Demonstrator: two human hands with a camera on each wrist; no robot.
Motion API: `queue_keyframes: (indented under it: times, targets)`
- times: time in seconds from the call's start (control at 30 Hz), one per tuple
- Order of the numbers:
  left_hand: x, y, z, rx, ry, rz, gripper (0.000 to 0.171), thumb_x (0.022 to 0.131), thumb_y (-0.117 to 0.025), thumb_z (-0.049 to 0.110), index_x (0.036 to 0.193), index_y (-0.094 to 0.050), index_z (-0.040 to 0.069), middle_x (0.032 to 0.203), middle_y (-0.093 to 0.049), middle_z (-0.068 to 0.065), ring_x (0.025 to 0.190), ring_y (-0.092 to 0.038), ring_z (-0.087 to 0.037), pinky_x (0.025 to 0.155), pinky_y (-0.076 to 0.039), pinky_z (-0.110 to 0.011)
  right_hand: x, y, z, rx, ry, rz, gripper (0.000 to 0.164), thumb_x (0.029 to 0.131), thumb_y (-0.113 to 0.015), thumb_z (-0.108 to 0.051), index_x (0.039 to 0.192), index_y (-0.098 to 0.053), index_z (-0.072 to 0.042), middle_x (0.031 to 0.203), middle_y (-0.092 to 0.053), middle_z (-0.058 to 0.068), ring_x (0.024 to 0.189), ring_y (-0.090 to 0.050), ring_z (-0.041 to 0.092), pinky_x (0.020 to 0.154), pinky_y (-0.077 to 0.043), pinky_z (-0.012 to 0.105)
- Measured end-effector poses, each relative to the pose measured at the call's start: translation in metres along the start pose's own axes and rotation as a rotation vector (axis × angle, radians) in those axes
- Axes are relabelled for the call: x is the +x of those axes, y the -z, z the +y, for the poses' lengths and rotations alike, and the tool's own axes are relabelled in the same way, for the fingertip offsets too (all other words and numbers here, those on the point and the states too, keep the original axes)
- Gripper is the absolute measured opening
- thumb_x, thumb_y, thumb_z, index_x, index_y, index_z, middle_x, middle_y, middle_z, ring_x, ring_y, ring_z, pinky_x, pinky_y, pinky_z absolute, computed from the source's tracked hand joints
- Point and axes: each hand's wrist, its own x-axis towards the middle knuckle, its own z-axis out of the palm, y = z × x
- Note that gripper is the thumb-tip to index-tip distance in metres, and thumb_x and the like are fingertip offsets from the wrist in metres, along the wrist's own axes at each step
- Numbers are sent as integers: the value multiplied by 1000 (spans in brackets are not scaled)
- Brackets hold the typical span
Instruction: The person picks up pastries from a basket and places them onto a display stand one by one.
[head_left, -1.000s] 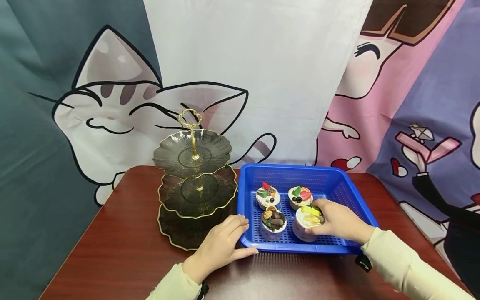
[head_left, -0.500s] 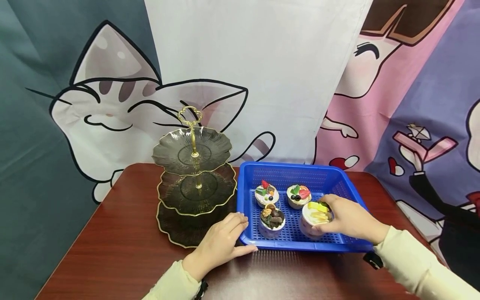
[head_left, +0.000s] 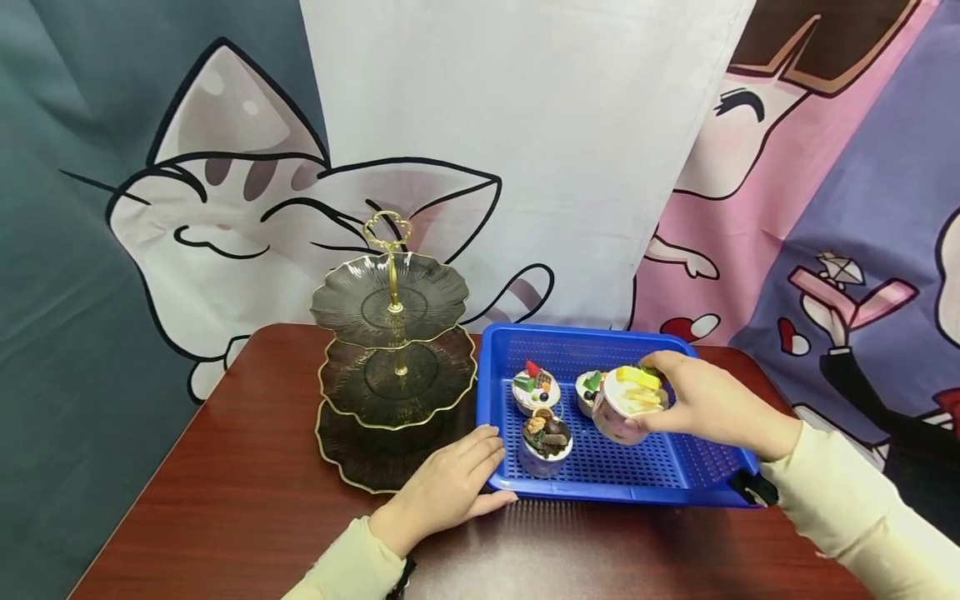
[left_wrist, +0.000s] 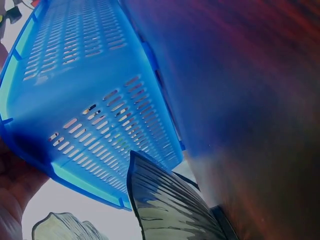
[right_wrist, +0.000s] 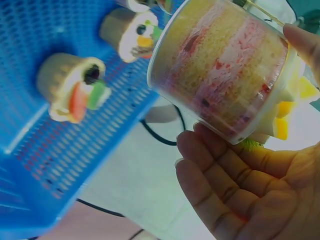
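My right hand (head_left: 708,404) pinches a dessert cup (head_left: 630,404) topped with white cream and yellow fruit pieces, thumb and fingers near its rim. It is raised off the blue basket's floor and tilted; the right wrist view shows pink and yellow cake layers through the clear wall of the cup (right_wrist: 220,70). At the front left corner of the blue plastic basket (head_left: 585,490), my left hand (head_left: 446,483) rests its fingers on the rim. Inside stand a chocolate-and-nut dessert cup (head_left: 542,462), one with a strawberry (head_left: 531,402), and another (head_left: 587,407) partly hidden behind the lifted cup.
Left of the basket stands a three-tier stand of dark, gold-rimmed scalloped plates (head_left: 360,308) with a gold handle (head_left: 393,271). Its lower plates come close to the basket and my left hand. Behind the reddish-brown table (head_left: 225,500) hangs a cartoon-printed cloth (head_left: 585,167).
My right hand lifts the yellow-fruit dessert cup from the basket floor, first shifting it right, then raising and tilting it. My left hand stays at the basket's corner.
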Motion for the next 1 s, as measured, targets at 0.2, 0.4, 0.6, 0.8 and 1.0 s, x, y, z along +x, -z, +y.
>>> queue_keyframes:
  times: [0.2, 0.4, 0.6, 0.8, 1.0]
  targets:
    - [-2, -1, 0, -10, -18, 30, 49, 95, -51, 48, 95, -71, 4, 100, -71, -6, 106, -66, -21, 98, -53, -30, 18, 15, -9, 37, 53, 40, 59, 70, -81, -43, 110, -61, -5, 93, -65, 1, 76, -56, 10, 65, -52, 24]
    - [-4, 1, 1, -92, 38, 1, 44, 89, -63, 46, 101, -72, 5, 105, -71, -6, 110, -64, -21, 102, -50, -32, 40, 27, -15, 79, 115, 52, 53, 73, -80, -40, 108, -61, -4, 90, -65, 1, 75, -55, 11, 64, -48, 23]
    - [-4, 0, 0, -153, 80, -25, 43, 82, -72, 41, 104, -70, 4, 107, -70, -5, 113, -62, -22, 106, -47, -32, 58, 35, -20, 92, 134, 55, 48, 73, -79, -37, 106, -62, -7, 86, -64, 0, 74, -55, 13, 63, -47, 23]
    - [-3, -1, -3, -139, 51, -3, 42, 81, -73, 40, 103, -70, 4, 106, -70, -6, 111, -63, -22, 104, -49, -32, 70, 42, -26, 107, 129, 53, 48, 75, -78, -36, 109, -62, -6, 89, -65, 1, 75, -55, 14, 65, -47, 25]
    - [-3, 0, -1, -153, 61, -2, 42, 81, -73, 40, 103, -70, 5, 106, -70, -5, 111, -63, -21, 103, -49, -30, 82, 49, -31, 141, 115, 36, 54, 76, -78, -37, 116, -61, -3, 97, -68, 7, 85, -61, 17, 71, -50, 29]
